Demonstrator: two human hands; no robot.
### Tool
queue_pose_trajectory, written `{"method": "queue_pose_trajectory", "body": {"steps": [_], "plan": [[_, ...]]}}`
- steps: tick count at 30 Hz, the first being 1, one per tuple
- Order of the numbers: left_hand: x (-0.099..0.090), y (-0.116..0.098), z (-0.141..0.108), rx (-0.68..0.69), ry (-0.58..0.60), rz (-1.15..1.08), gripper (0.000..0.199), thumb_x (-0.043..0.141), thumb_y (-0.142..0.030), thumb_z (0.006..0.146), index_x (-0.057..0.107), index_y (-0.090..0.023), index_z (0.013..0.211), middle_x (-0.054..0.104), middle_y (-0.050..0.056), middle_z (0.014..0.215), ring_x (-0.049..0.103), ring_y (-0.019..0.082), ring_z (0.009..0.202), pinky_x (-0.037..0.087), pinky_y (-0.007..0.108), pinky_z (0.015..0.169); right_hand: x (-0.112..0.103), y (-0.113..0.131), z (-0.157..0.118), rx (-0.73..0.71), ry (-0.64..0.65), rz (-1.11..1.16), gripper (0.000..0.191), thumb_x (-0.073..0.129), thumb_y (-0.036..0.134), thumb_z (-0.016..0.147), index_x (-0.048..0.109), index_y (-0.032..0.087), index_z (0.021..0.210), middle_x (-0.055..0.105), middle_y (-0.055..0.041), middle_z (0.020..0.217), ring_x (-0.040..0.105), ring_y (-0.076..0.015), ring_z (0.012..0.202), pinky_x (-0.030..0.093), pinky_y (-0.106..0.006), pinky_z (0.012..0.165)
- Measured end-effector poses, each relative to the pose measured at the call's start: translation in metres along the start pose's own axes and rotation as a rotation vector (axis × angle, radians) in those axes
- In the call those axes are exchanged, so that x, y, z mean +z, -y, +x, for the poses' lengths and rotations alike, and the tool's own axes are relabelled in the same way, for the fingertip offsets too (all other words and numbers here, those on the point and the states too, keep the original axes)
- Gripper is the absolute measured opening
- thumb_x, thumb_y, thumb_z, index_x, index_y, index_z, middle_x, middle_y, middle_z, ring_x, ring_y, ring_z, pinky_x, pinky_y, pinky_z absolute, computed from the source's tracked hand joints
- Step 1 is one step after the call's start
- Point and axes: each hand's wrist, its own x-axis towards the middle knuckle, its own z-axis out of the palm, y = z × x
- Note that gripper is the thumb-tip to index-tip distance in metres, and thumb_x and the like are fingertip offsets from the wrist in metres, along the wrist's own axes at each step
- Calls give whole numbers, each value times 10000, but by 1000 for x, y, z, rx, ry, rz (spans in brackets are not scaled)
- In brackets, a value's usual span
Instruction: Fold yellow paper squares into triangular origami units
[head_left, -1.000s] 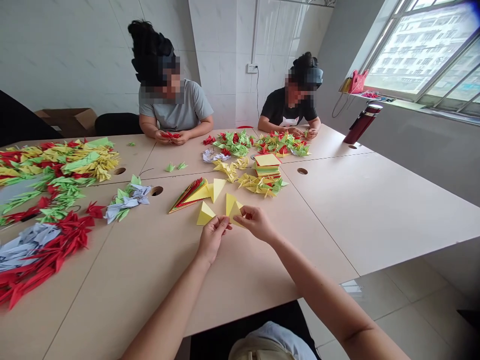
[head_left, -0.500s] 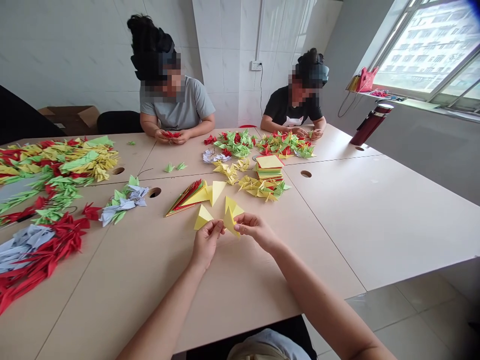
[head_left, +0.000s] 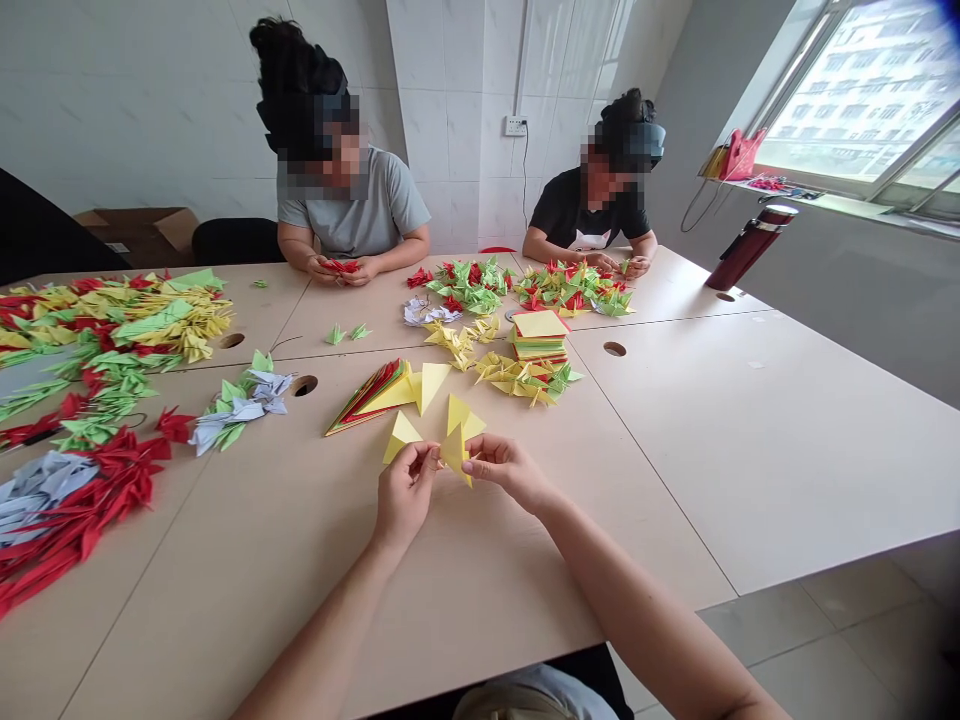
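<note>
Between my left hand (head_left: 405,495) and my right hand (head_left: 506,470) is a folded yellow paper (head_left: 456,450), pinched by the fingertips of both hands. Its pointed flaps stick out above and to the left of my fingers, and part of it is hidden behind them. Just beyond my hands, a yellow paper triangle (head_left: 431,385) lies on the pale table (head_left: 637,480) beside a fanned stack of folded coloured paper (head_left: 367,398).
A stack of paper squares (head_left: 538,338) and heaps of paper cranes (head_left: 112,340) lie on the table. Two seated people, one in a grey T-shirt (head_left: 349,215) and one in a black T-shirt (head_left: 592,215), work at the far side. A dark red flask (head_left: 742,255) stands at the right.
The view has tilted slightly, shifting the table in the picture. My hands have moved lower in view, and the yellow paper's flaps are pressed closer together.
</note>
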Motion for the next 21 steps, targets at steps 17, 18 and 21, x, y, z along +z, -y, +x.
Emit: {"method": "queue_pose_trajectory", "body": {"steps": [17, 18, 21], "plan": [[2, 4, 5, -147, 67, -279, 280, 629, -449, 758, 637, -174, 812, 589, 4, 675, 512, 136, 678, 401, 229, 674, 2, 3, 1, -24, -1, 88, 291, 723, 406, 667, 662, 201, 864, 604, -1, 790, 480, -101, 641, 390, -249, 632], [2, 4, 4, -152, 77, -276, 279, 625, -449, 761, 636, -174, 805, 586, 2, 672, 502, 132, 671, 394, 227, 669, 2, 3, 1, -21, 1, 92, 285, 723, 401, 669, 661, 201, 862, 598, 3, 774, 475, -97, 632, 386, -245, 626], [2, 5, 5, -160, 114, -274, 270, 612, -443, 774, 632, -174, 788, 568, -5, 650, 463, 121, 641, 371, 222, 644, 0, 0, 1, -6, 19, 118, 277, 729, 385, 669, 661, 200, 865, 586, 7, 756, 464, -90, 621, 375, -234, 611]]}}
